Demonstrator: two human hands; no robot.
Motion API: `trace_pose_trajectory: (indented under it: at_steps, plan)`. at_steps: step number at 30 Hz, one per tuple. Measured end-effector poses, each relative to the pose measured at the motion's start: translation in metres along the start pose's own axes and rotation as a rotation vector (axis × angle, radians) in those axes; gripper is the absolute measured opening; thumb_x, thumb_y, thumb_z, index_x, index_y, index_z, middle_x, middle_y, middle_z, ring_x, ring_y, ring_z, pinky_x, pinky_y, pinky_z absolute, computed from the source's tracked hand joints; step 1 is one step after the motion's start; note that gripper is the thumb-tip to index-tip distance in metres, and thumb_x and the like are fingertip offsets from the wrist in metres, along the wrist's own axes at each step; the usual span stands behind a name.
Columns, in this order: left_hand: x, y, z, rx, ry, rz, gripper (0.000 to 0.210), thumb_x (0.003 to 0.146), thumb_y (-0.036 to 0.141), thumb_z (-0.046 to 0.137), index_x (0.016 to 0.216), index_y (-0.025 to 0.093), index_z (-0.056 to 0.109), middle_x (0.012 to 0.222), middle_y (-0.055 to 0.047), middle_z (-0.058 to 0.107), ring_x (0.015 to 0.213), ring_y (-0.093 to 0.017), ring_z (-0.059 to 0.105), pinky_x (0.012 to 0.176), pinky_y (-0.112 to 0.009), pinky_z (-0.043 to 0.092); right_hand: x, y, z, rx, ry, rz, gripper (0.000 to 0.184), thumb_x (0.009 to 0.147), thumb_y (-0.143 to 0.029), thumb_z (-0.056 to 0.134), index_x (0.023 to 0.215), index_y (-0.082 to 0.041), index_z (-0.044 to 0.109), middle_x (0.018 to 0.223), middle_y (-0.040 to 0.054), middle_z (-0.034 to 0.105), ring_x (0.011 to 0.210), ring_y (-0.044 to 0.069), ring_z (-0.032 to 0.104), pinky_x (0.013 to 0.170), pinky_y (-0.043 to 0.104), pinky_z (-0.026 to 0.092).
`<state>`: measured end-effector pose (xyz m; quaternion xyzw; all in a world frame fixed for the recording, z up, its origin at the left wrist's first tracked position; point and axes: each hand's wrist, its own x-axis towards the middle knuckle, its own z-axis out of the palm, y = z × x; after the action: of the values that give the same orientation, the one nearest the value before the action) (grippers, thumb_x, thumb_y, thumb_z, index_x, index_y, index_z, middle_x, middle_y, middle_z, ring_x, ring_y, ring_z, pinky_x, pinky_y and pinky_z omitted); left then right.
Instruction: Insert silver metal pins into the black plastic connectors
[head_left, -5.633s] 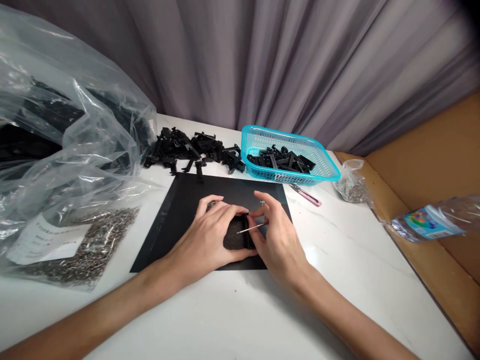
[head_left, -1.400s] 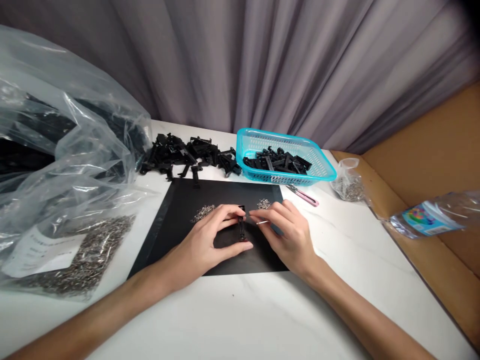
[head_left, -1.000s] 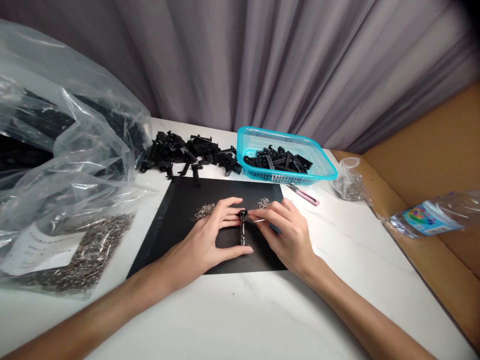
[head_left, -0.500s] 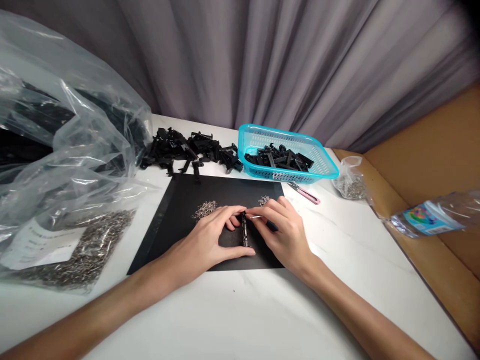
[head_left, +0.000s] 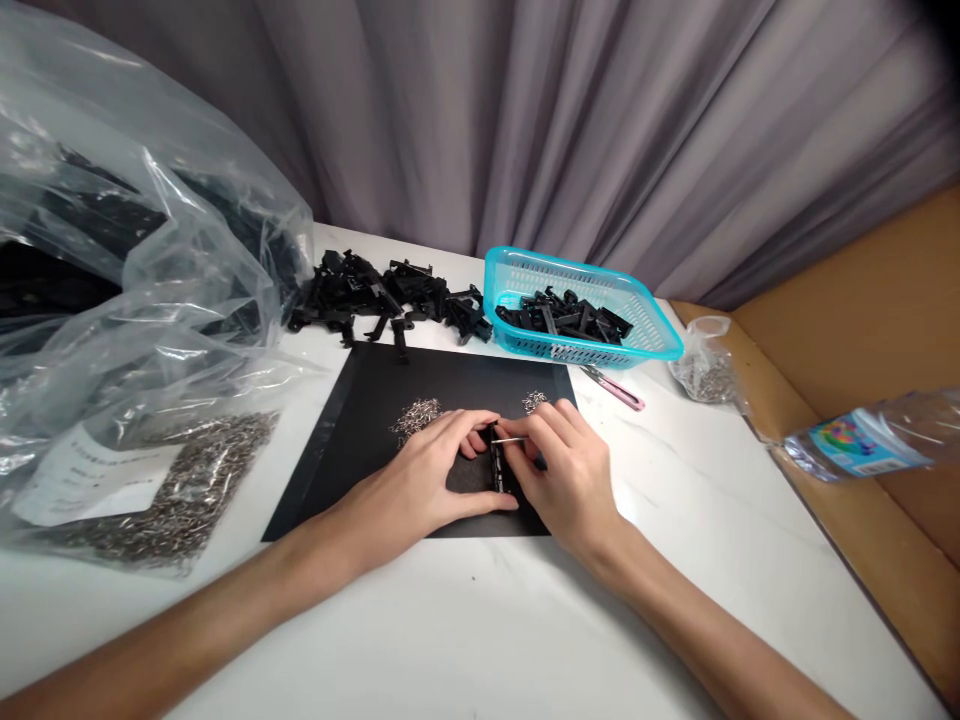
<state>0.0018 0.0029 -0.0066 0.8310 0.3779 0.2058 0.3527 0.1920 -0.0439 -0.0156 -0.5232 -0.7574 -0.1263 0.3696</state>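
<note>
My left hand point(head_left: 429, 470) grips a narrow black plastic part point(head_left: 497, 472) by its two ends, thumb at the near end and fingers at the far end. My right hand point(head_left: 566, 465) pinches a thin metal rod point(head_left: 508, 440), whose tip lies over the upper portion of the part. What the rod's tip touches is too small to make out. Both hands are above a black mat point(head_left: 322, 450). Beyond the left fingers lies a pile of small metal pieces point(head_left: 416, 415), and a smaller metal heap point(head_left: 534, 402) sits past the right hand.
Loose black plastic parts point(head_left: 375, 290) lie at the back, beside a blue basket point(head_left: 660, 345) holding more. A pink-handled cutter point(head_left: 619, 392), a small bag of metal pieces point(head_left: 705, 375) and a plastic bottle point(head_left: 855, 440) are right. Large clear bags point(head_left: 217, 240) fill the left.
The metal rod's tip has moved left, across the black part. My right hand has turned slightly, while the left keeps its hold. The whole view has shifted a little.
</note>
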Motion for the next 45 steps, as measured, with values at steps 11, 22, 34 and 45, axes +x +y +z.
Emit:
trace_pose_trajectory:
  at_steps: [11, 22, 34, 45]
  plan:
    - [0.0, -0.005, 0.002, 0.013, 0.019, 0.045, 0.059, 0.079, 0.048, 0.084, 0.129, 0.031, 0.056, 0.113, -0.001, 0.064, 0.105, -0.021, 0.064, 0.094, -0.035, 0.056, -0.003, -0.001, 0.0, -0.142, -0.047, -0.176, 0.018, 0.102, -0.007, 0.049, 0.095, -0.015, 0.063, 0.076, 0.0044, 0.059, 0.07, 0.02, 0.049, 0.061, 0.033, 0.04]
    - [0.002, -0.009, 0.003, 0.034, 0.038, 0.029, 0.061, 0.076, 0.047, 0.086, 0.128, 0.033, 0.057, 0.111, 0.002, 0.067, 0.103, -0.019, 0.065, 0.094, -0.034, 0.056, -0.002, 0.002, -0.007, -0.009, -0.114, -0.166, 0.021, 0.103, -0.011, 0.049, 0.095, -0.014, 0.068, 0.074, 0.0032, 0.06, 0.066, 0.017, 0.052, 0.058, 0.031, 0.04]
    - [0.002, -0.008, 0.003, 0.044, 0.076, 0.048, 0.068, 0.073, 0.057, 0.085, 0.13, 0.029, 0.06, 0.105, -0.001, 0.067, 0.098, -0.021, 0.067, 0.09, -0.036, 0.059, 0.0, 0.015, -0.005, 0.272, -0.1, 0.044, 0.016, 0.103, -0.018, 0.057, 0.106, -0.016, 0.072, 0.074, 0.0012, 0.059, 0.069, 0.016, 0.056, 0.066, 0.029, 0.047]
    - [0.001, -0.006, 0.002, 0.048, 0.074, 0.083, 0.067, 0.077, 0.059, 0.081, 0.133, 0.03, 0.058, 0.105, 0.0, 0.067, 0.097, -0.02, 0.066, 0.089, -0.035, 0.059, 0.0, 0.009, -0.002, 0.227, -0.083, 0.129, 0.015, 0.104, -0.022, 0.056, 0.106, -0.019, 0.07, 0.079, 0.0019, 0.063, 0.071, 0.015, 0.06, 0.067, 0.027, 0.049]
